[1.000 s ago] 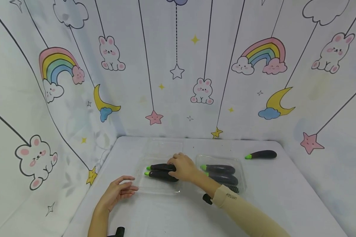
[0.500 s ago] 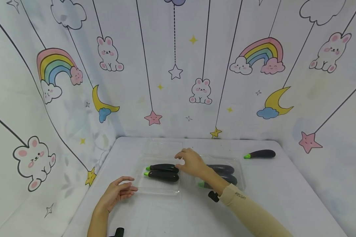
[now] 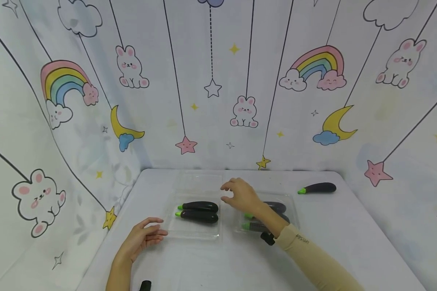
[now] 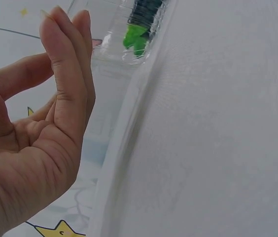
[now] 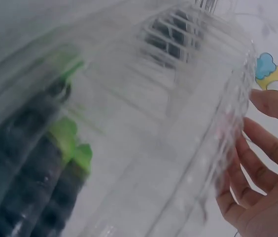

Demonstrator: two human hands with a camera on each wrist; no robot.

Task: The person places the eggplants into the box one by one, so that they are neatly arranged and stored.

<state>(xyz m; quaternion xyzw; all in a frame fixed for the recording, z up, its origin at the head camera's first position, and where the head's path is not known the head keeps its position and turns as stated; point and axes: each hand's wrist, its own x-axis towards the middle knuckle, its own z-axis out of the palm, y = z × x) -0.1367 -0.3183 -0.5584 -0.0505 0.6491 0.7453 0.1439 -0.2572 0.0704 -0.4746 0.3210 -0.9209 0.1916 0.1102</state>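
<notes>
My left hand (image 3: 143, 236) and right hand (image 3: 242, 196) are slack, gripping nothing; my right arm (image 3: 311, 256) (crossing the clear box (image 3: 295, 210)), if lowered, might knock its eggplants (image 3: 276, 207) askew.

1. Eggplants (image 3: 278, 207) in the right container (image 3: 295, 210): partly hidden by the right forearm (image 3: 270, 220).
2. Lettering (image 3: 302, 239) on the right sleeve (image 3: 318, 260): too small to read.
3. Black object (image 3: 145, 285), near left: cut off by the picture's edge.

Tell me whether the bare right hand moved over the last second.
Yes: the right hand moved rightward relative to the clear rectangular plastic container, off its two black, green-stemmed eggplants.
</notes>
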